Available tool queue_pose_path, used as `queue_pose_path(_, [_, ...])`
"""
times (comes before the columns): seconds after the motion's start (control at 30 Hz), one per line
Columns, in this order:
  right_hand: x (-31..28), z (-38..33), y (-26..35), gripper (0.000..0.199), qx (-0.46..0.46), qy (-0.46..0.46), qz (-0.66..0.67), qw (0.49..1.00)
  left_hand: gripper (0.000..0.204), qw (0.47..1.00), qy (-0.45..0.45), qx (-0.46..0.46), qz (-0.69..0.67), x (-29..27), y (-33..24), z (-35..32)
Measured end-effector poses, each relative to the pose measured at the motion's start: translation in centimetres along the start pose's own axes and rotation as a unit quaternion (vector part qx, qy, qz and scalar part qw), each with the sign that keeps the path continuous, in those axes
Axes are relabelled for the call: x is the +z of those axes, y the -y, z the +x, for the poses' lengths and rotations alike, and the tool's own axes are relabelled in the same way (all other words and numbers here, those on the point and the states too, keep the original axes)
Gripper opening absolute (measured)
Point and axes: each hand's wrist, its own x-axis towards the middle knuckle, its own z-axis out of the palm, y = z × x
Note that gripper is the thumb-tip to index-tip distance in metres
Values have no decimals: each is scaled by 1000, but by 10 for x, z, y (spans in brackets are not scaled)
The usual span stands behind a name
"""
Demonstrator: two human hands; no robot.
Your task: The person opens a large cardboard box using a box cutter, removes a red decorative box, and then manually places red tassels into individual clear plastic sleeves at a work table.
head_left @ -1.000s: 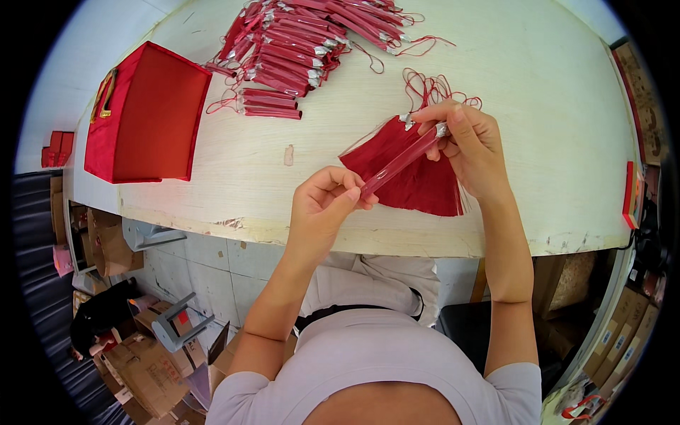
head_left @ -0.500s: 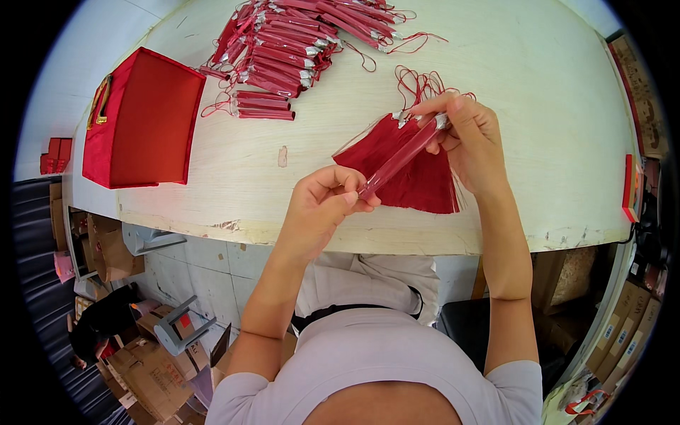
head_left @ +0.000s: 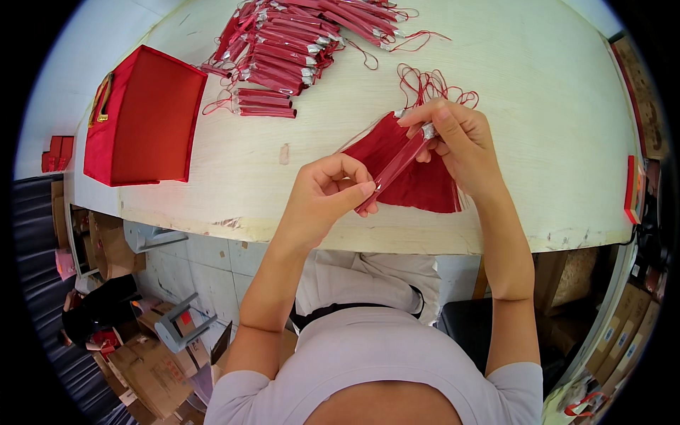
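Between my two hands a dark red tassel [head_left: 401, 163] in a clear sleeve is held at a slant. My left hand [head_left: 331, 190] pinches its lower end with thumb and forefinger. Around its upper end, by the silvery cap, the fingers of my right hand [head_left: 457, 142] are closed. Beneath it, loose red tassels [head_left: 432, 185] lie fanned out on the table, their thin cord loops [head_left: 425, 83] spread beyond my right hand. Several sleeved tassels [head_left: 283, 53] are piled at the far side, and a few more sleeved ones [head_left: 263, 104] lie in front of that pile.
A red fabric-covered box [head_left: 152, 124] with a gold cord stands on the left of the pale table [head_left: 559, 142]. Below the table's front edge, a grey stool [head_left: 177, 329], cardboard boxes [head_left: 152, 372] and a person in black [head_left: 106, 304] show at lower left.
The held tassel has shifted slightly left and down with my right hand. My left thumb and forefinger have moved a little along its lower end, which now sticks out below them.
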Motion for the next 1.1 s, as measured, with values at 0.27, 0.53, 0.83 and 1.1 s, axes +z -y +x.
queue_pose_path(0.27, [1, -1, 2, 35, 8, 1, -11, 1000, 6, 1000, -4, -9, 12, 2, 0, -2])
queue_pose_path(0.53, [-4, 2, 3, 36, -6, -29, -3, 1000, 7, 1000, 9, 10, 4, -7, 7, -4])
queue_pose_path(0.83, [-19, 1, 17, 39, 19, -6, 118, 993, 10, 966, 154, -102, 179, -80, -20, -70])
queue_pose_path(1.1, [-23, 6, 10, 19, 46, -89, -344, 933, 26, 904, 31, -271, 329, -128, -6, -146])
